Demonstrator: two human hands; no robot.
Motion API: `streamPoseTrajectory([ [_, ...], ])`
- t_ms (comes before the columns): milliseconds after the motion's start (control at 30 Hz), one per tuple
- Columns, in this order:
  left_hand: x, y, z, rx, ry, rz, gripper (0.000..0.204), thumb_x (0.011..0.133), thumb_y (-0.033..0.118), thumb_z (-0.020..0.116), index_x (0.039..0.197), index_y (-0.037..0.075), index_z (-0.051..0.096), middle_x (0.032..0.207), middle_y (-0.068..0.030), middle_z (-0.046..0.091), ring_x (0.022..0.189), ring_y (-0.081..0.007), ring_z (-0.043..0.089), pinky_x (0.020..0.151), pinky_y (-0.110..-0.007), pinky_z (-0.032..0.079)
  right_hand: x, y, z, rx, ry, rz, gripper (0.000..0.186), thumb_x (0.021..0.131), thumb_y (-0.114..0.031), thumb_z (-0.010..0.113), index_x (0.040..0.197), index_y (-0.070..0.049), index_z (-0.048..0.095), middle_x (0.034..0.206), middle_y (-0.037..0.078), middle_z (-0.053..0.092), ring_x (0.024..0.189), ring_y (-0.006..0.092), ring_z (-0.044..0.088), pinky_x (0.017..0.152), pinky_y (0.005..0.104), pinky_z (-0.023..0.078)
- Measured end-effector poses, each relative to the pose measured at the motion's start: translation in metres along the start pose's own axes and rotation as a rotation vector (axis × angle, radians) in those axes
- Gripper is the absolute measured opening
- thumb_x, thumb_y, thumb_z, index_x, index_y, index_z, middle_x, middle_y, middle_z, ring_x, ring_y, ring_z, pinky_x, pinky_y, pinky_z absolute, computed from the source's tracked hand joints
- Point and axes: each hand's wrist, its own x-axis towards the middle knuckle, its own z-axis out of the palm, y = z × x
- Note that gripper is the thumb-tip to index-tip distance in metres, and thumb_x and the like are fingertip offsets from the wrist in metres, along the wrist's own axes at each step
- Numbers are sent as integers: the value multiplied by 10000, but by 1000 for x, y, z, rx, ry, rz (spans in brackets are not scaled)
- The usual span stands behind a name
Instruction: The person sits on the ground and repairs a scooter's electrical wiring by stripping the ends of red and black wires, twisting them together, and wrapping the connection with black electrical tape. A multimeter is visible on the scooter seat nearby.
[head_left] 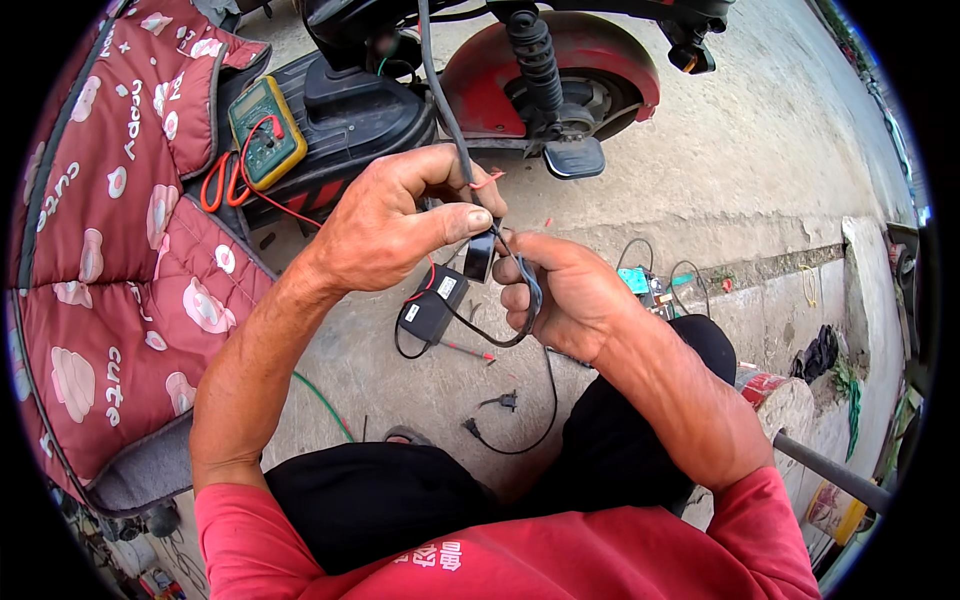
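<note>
As we crouch beside the scooter [560, 80], left hand [385, 225] pinches a small black connector [480, 255] — right hand [565, 295] clamped on its black cable [530, 300], black module [432, 305] on the concrete below, yellow multimeter [265, 130] on the footboard.

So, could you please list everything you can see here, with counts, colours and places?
scooter: one, black and red, top centre
wheel: one, red fender, top
multimeter: one, yellow, on the scooter
cover: one, red with pink patches, left
connector: one, black, pinched between both hands
cable: one, grey, running up from the hands
black box: one, on the ground under the hands
left hand: holding the connector
right hand: holding the connector, a black lead looped round it
</note>
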Motion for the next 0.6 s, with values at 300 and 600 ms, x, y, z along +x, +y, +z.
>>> streamPoseTrajectory([
  [300, 2, 10, 0, -65, 11, -124, 245, 891, 208, 692, 1002, 0, 624, 889, -51, 645, 762, -91, 575, 689, -257, 487, 2, 3, -7, -8, -80, -354, 285, 858, -154, 722, 1061, -38, 559, 766, -3, 546, 612, 75, 499, 545, 266, 379],
  [600, 0, 12, 5, -227, 93, -302, 213, 868, 191, 679, 971, 14, 617, 834, -51, 638, 719, -132, 628, 642, -277, 528, 2, 8, -2, -777, 28, -835, 283, 849, -54, 719, 1085, 9, 577, 704, -71, 469, 636, 9, 410, 555, 205, 363],
])
